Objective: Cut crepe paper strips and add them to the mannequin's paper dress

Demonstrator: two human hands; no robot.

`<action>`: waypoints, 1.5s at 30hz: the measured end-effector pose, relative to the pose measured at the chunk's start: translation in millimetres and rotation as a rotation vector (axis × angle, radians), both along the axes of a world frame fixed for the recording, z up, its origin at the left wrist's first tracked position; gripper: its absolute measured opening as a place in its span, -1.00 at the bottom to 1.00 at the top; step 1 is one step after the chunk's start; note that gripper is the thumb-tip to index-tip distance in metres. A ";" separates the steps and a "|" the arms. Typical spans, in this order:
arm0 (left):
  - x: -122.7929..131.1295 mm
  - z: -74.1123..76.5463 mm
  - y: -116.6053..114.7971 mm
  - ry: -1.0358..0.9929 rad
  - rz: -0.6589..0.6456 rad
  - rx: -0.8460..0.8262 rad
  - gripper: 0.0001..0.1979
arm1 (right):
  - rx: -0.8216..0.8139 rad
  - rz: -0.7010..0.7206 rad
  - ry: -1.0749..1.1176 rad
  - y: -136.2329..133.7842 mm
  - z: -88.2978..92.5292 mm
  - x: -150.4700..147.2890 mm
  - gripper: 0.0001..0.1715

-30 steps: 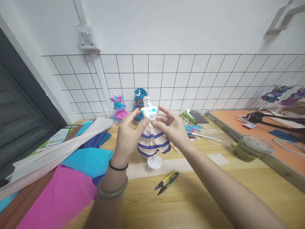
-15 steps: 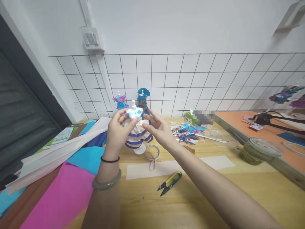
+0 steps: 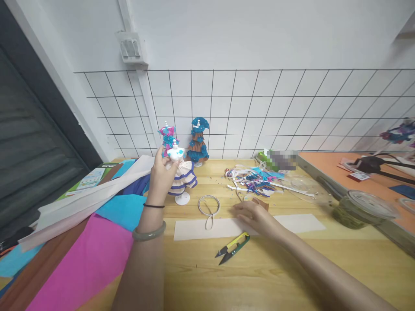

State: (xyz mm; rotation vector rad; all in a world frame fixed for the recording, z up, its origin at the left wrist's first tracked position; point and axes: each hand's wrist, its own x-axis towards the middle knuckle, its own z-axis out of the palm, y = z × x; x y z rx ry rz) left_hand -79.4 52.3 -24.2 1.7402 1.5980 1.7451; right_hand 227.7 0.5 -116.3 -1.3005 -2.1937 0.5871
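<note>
White mannequin (image 3: 176, 153) in blue-striped skirt (image 3: 184, 174), left of centre at table (image 3: 194, 283), gripped by left hand (image 3: 162, 172). Right hand (image 3: 254, 214) palm-down over pale strip (image 3: 300, 222); I cannot tell its hold. Step seems steadying figure; next move wants firm left grip.

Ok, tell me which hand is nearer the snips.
Right: the right hand is just beyond the snips; the left hand is farther away, to their left, on the mannequin.

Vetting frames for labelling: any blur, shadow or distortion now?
Head view: grid lines fan outward, suggesting wide-angle distortion; pixelated patch at the green packet; soft shadow beside the right forearm; thread snips fairly crisp, far-right ruffled piece blurrier.
</note>
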 end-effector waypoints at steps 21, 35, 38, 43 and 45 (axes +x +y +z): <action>-0.9 0.0 3.3 -0.092 -0.083 0.073 -0.49 | -0.054 0.316 -0.028 -73.4 3.8 -2.9 -0.73; 21.3 24.0 -22.5 -0.068 0.282 0.428 -0.75 | -0.005 -0.497 -0.096 -11.7 -4.3 135.9 -0.45; 43.4 31.0 -38.4 0.031 0.242 0.509 -0.80 | 0.030 -0.560 -0.186 0.3 -9.4 165.3 -0.50; 80.6 25.2 -48.2 0.231 -0.052 0.435 -0.80 | 0.080 -0.506 -0.217 24.5 -18.0 182.5 -0.59; 92.6 19.1 -48.2 0.322 -0.170 0.378 -0.77 | 0.102 -0.468 -0.236 32.9 -21.6 182.9 -0.63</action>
